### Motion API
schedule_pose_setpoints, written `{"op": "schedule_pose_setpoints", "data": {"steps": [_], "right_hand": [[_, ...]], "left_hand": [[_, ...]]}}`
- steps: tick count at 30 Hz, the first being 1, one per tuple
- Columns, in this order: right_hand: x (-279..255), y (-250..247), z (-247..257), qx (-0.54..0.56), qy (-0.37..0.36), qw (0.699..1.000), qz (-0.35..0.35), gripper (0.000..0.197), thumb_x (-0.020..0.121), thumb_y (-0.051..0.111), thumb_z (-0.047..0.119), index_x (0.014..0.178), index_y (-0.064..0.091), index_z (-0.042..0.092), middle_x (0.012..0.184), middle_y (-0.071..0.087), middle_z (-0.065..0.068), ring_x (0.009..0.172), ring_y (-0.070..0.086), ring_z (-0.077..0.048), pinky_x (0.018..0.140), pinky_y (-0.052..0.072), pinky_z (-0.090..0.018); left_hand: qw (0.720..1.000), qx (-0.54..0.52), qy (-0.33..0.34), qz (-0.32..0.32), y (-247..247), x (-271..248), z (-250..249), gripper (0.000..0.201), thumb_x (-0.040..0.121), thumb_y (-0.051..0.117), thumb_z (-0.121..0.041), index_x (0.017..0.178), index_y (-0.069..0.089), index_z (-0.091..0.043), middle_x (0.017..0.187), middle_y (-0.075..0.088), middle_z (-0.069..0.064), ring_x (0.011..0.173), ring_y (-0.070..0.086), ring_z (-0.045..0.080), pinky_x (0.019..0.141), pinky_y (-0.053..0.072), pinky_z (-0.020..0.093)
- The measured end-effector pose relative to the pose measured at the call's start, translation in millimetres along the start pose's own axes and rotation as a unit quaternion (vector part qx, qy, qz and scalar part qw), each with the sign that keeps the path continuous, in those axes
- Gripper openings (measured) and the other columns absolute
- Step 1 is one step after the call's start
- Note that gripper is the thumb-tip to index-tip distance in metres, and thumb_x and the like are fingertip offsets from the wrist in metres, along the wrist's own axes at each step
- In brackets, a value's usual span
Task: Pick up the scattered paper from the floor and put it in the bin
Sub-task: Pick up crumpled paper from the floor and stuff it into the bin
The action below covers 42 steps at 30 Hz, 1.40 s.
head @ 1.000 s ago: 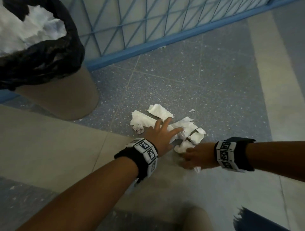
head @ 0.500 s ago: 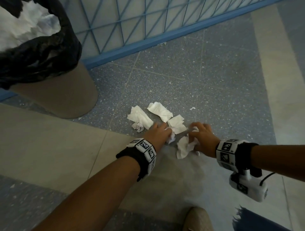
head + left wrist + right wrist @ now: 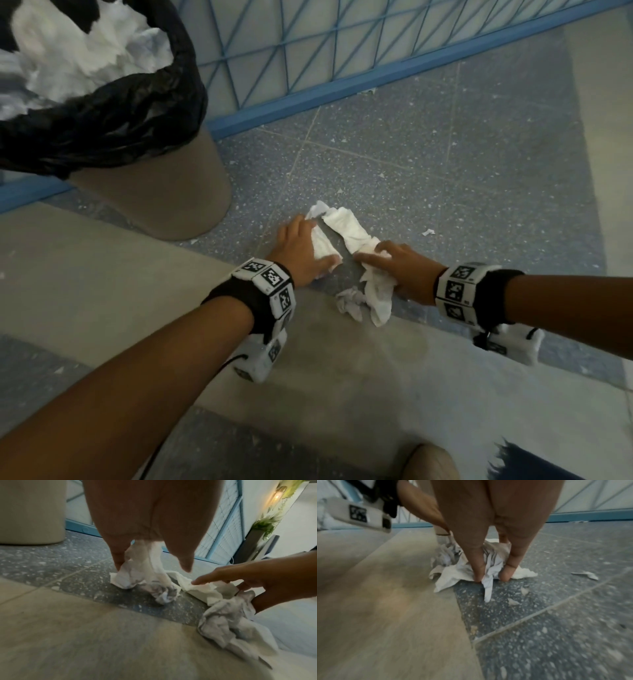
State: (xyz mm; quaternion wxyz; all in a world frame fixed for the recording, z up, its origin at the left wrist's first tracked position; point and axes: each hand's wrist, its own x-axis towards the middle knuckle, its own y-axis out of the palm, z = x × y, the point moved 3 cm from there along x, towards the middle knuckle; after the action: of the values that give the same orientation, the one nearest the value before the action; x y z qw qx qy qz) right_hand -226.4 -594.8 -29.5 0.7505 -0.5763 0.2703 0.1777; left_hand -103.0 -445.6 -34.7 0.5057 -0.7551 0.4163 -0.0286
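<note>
Paper (image 3: 346, 228) (both hands gripping) near bin (image 3: 154, 192)

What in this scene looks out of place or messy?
Crumpled white paper lies on the floor instead of in the bin, which is already heaped with paper. Both hands, left and right, are gathering it. A small torn scrap lies apart to the right, with tiny flecks scattered around.

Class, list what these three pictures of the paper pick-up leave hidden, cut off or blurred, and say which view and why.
- Bin: head view, top and left cut by the frame edge; how full it is cannot be told.
- Left hand: its fingertips are hidden under paper.
- Right hand: right wrist view, motion blur; the palm hides part of the crumpled paper.
- Paper scrap: too small to judge.
</note>
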Motion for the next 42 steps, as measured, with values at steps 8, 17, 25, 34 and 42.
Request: {"op": "schedule_pose_setpoints", "data": {"steps": [8,17,25,34,42], "right_hand": [[23.4,-13.6,12.6,-0.051,-0.037,0.997,-0.055,0.043,0.089,0.053,0.014,0.131,0.045,0.014,0.133,0.044,-0.012,0.119,0.042,-0.033,0.099,0.037,-0.037],[61.6,-55.9,18.8,0.059,0.024,0.996,-0.07,0.083,0.087,0.055,0.013,0.148,-0.001,0.02,0.144,0.04,-0.02,0.127,0.045,-0.038,0.104,0.04,-0.041],[91.8,-62.6,15.2,0.098,0.125,0.987,-0.032,0.084,0.087,0.058,0.017,0.148,0.0,0.017,0.138,0.045,-0.025,0.122,0.049,-0.037,0.099,0.042,-0.037],[94.4,-68.0,26.9,-0.004,0.068,0.99,-0.121,0.039,0.092,0.049,0.022,0.121,0.05,-0.004,0.125,0.053,-0.026,0.114,0.053,-0.038,0.092,0.043,-0.038],[77.2,-83.4,28.6,0.057,0.114,0.984,-0.125,0.034,0.089,0.053,0.015,0.116,0.054,-0.006,0.118,0.056,-0.027,0.116,0.051,-0.037,0.092,0.044,-0.036]], "left_hand": [[0.987,0.146,0.054,0.035,20.5,-0.2,-1.8,0.047,0.093,0.05,-0.025,0.135,0.037,-0.011,0.146,0.031,0.008,0.133,0.028,0.03,0.109,0.031,0.038],[0.994,-0.095,-0.028,-0.054,-19.5,-7.0,13.0,0.027,0.088,0.05,-0.005,0.115,0.047,-0.011,0.119,0.057,0.02,0.104,0.057,0.035,0.087,0.046,0.039],[0.991,-0.082,0.048,-0.096,-13.5,-37.1,13.1,0.033,0.09,0.045,-0.004,0.116,0.057,-0.02,0.13,0.041,0.015,0.116,0.047,0.033,0.1,0.043,0.037],[0.984,0.139,0.101,0.055,49.4,-59.3,26.1,0.042,0.073,0.038,-0.038,0.096,0.065,-0.015,0.099,0.071,0.008,0.077,0.068,0.025,0.063,0.057,0.025],[0.999,0.001,0.048,0.02,20.2,-51.1,20.9,0.038,0.091,0.048,-0.013,0.128,0.041,-0.008,0.139,0.033,0.014,0.129,0.031,0.03,0.106,0.03,0.034]]}}
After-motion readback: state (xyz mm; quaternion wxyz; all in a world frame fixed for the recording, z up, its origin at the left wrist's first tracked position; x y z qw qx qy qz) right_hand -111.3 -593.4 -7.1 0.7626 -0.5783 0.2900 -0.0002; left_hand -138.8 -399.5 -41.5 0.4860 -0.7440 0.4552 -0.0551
